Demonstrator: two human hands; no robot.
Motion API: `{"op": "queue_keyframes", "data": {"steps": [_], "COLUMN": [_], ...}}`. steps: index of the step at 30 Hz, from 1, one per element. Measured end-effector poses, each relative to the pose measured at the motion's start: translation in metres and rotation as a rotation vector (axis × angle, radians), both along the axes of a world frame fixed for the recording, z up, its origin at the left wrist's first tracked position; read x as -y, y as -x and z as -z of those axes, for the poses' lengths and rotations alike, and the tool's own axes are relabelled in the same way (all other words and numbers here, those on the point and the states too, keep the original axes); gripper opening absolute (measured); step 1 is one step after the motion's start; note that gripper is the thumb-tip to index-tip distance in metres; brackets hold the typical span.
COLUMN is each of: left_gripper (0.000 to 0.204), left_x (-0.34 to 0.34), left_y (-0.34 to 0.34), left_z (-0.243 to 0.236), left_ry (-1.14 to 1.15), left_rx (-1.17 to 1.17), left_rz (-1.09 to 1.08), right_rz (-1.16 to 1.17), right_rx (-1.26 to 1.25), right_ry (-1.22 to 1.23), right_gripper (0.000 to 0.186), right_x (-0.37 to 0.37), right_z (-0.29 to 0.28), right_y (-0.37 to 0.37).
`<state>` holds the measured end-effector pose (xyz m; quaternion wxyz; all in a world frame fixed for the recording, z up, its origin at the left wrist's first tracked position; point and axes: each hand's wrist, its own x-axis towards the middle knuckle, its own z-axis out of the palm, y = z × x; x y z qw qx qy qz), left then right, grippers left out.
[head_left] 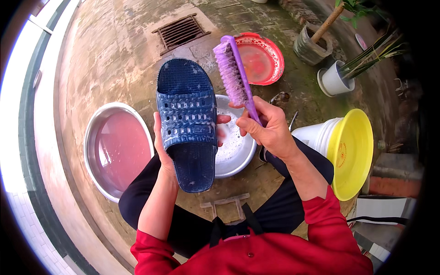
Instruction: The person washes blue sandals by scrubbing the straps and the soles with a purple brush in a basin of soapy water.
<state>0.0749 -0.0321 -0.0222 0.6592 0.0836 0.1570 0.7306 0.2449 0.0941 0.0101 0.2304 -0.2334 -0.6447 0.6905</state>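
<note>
Clothing: red top [275, 254] with pushed-up sleeves [327, 215] and one front button [250, 254]; black trousers [183, 229] below the top.

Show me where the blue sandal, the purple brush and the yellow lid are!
blue sandal [187, 114]: head view, on its patterned strap, held by the left hand [161, 146].
purple brush [231, 71]: head view, on the bristles, held by the right hand [268, 128].
yellow lid [352, 153]: head view, on its flat middle.

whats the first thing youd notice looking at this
A dark blue slipper held upright at the centre in the left hand, flecked with suds. Beside it the right hand raises a purple scrubbing brush. Below them stand two metal basins, and a yellow lid glows at the right.
</note>
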Motion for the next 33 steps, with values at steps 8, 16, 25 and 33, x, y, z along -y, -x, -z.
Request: {"op": "queue_keyframes", "data": {"steps": [8, 16, 25, 33], "left_gripper": [0.098, 0.098, 0.092, 0.093], "left_x": [0.002, 0.001, 0.004, 0.013], "left_y": [-0.003, -0.004, -0.01, -0.002], "left_z": [0.003, -0.008, 0.007, 0.011], "left_ry": [-0.011, 0.078, 0.17, 0.129], "left_rx": [0.011, -0.022, -0.052, 0.039], "left_rz": [0.077, 0.027, 0.154, 0.157], "right_rz": [0.097, 0.056, 0.199, 0.186], "right_rx": [-0.033, 0.238, 0.479, 0.196], "right_ry": [-0.102, -0.93, -1.264, -0.86], "right_gripper": [0.043, 0.049, 0.059, 0.041], "right_x": [0.0, -0.017, -0.033, -0.037], "right_z": [0.005, -0.004, 0.009, 0.0], "right_y": [0.002, -0.003, 0.011, 0.001]}}
